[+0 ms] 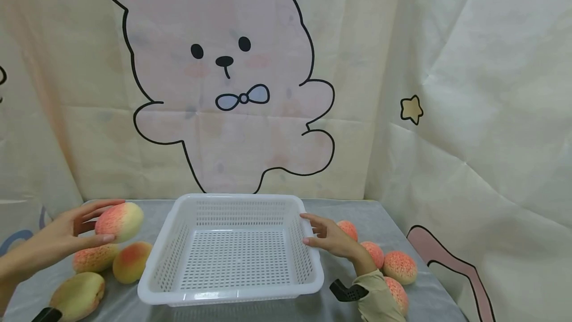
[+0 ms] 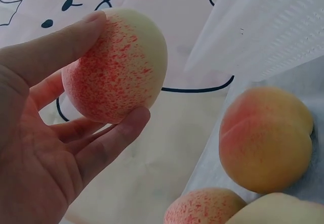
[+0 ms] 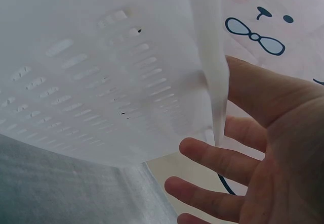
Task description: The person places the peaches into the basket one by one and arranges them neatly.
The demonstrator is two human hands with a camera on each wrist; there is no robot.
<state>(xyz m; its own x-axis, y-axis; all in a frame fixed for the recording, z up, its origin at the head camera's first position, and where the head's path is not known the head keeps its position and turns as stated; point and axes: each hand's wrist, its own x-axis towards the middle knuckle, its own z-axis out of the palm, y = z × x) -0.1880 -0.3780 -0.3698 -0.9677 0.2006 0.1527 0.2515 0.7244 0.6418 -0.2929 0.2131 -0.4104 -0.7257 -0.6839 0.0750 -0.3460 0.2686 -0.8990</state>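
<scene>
My left hand (image 1: 73, 230) grips a pink-and-cream peach (image 1: 120, 221) between thumb and fingers, above other fruit on the left. In the left wrist view the fingertips press on opposite sides of that peach (image 2: 119, 64), its pale end facing away from the palm. A white plastic basket (image 1: 230, 298) with slotted walls stands in the middle, with nothing inside it. At its right rim, my right hand (image 1: 332, 237) holds the edge. The right wrist view shows the basket's rim (image 3: 215, 82) between the thumb and the fingers.
Left of the basket lie an orange-yellow peach (image 1: 131, 262), a speckled peach (image 1: 95, 258) and a greenish-yellow fruit (image 1: 78, 294). Several pink speckled peaches (image 1: 399, 267) lie on the right, partly behind the right arm. A printed curtain (image 1: 348, 153) hangs behind the grey-covered table (image 1: 344, 262).
</scene>
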